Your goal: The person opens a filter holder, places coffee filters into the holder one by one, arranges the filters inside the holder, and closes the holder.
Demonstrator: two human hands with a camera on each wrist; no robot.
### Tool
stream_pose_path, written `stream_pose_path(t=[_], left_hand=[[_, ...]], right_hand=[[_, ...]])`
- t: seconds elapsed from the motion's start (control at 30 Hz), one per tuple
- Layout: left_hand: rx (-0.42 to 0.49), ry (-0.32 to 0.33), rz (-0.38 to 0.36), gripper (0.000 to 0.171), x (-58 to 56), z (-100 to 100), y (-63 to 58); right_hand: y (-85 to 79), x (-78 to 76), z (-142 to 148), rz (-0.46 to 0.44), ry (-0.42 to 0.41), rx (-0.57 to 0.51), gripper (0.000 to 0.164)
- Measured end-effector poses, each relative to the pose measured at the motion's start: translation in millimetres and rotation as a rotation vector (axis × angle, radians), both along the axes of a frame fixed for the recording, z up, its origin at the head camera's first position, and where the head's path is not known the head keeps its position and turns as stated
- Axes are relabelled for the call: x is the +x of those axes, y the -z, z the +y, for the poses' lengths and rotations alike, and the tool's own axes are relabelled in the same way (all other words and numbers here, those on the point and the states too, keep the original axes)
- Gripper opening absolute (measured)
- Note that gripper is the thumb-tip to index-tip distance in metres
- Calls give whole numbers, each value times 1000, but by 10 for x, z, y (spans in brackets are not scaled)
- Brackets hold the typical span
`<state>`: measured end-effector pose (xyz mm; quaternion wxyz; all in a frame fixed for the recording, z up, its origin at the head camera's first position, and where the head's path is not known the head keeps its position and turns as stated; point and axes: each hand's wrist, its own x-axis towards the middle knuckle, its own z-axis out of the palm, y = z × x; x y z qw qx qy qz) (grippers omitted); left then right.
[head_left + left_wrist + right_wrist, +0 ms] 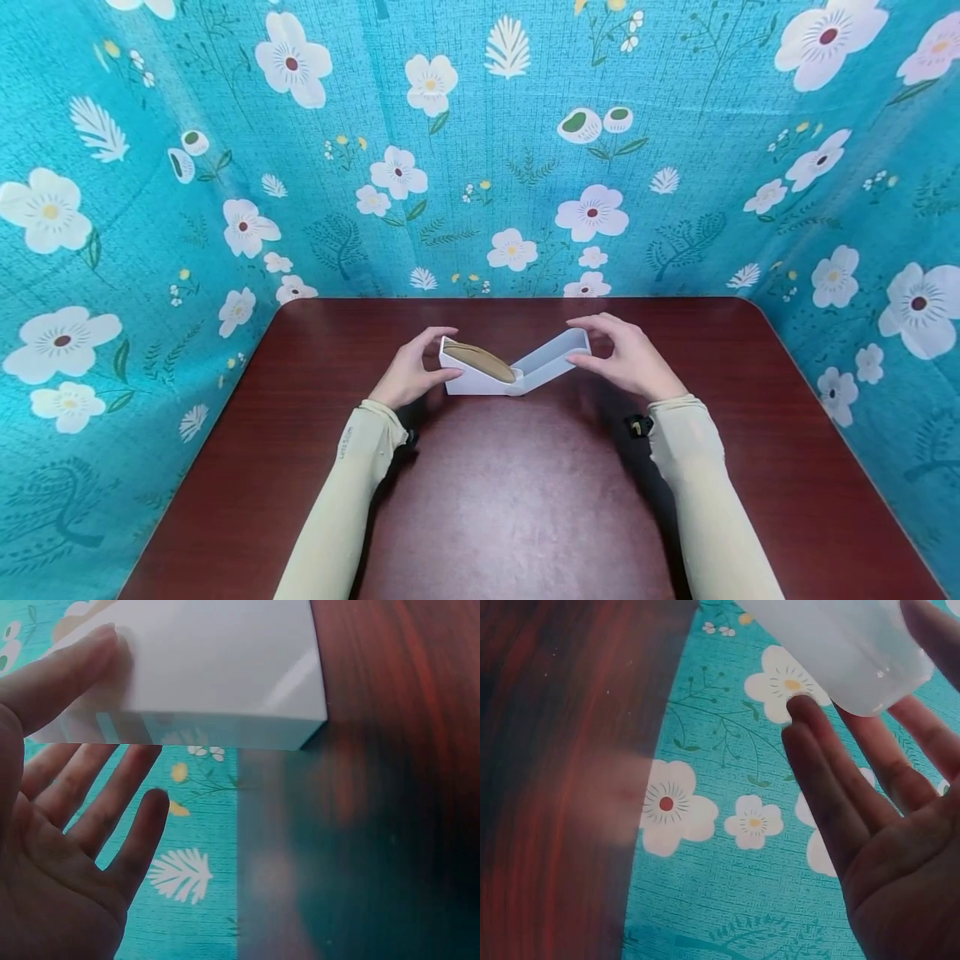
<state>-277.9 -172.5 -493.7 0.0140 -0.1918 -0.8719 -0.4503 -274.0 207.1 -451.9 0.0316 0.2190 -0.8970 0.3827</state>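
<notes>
A white box (472,382) stands on the table, its hinged lid (551,367) swung out to the right and tilted upward. Inside the box, thin brown sheets (482,362) with a curved edge show above the sloped side; their exact kind is unclear. My left hand (408,371) holds the box's left end, thumb on the near side and fingers at the far side. The raised end of the lid is pinched between the thumb and fingers of my right hand (633,358). In the right wrist view, the lid's rounded white end (862,660) lies between thumb and fingers.
The dark red wooden table (510,500) has rounded far corners. Blue flowered cloth (480,150) hangs behind it and along both sides. A small black device (638,427) sits at the right wrist.
</notes>
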Motion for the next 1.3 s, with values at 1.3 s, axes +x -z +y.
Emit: stream_pose_path(t=[1.3], left_hand=[[63, -16, -123, 43, -23, 17, 154]], right_hand=[[-124, -30, -663, 141, -57, 51, 62]])
